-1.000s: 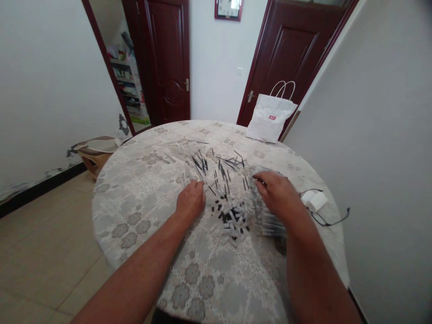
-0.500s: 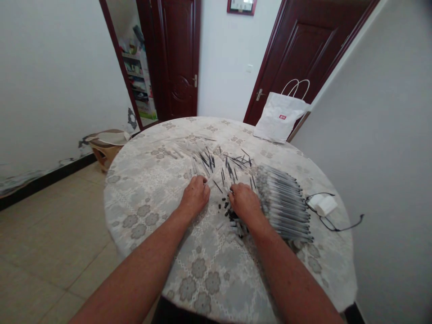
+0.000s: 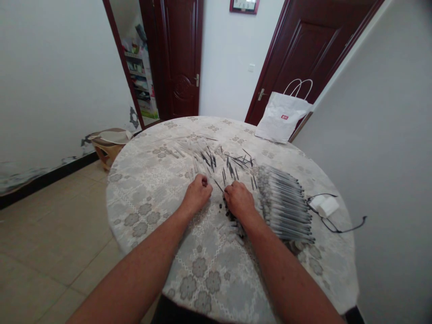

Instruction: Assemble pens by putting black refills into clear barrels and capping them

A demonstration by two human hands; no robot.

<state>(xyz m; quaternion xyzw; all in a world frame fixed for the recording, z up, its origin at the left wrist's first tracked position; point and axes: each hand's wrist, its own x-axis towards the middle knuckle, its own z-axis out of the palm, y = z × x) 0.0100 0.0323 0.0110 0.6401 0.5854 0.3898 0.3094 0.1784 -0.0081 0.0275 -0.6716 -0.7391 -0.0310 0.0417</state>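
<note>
My left hand (image 3: 197, 194) is closed, thumb against curled fingers, with what looks like a pale clear pen barrel at its fingertips, partly hidden. To its right, my right hand (image 3: 240, 198) has its fingers pressed together low over small black pen plugs (image 3: 231, 217); what they pinch is hidden. Between the hands a thin black refill (image 3: 218, 185) lies on the cloth. Beyond them are loose black refills (image 3: 231, 168) and scattered clear pen barrels (image 3: 184, 149). Clear pen caps (image 3: 232, 229) lie beside my right wrist.
A row of assembled pens (image 3: 290, 204) lies right of my right forearm. Farther right are eyeglasses (image 3: 332, 225) and a white folded packet (image 3: 328, 205). A white paper bag (image 3: 283, 118) stands at the back right of the round, cloth-covered table (image 3: 141, 261).
My right hand has shifted slightly left and down over the black plugs. The pale tube at my left fingertips, seen pointing right before, is now less visible. The view has tilted slightly.
</note>
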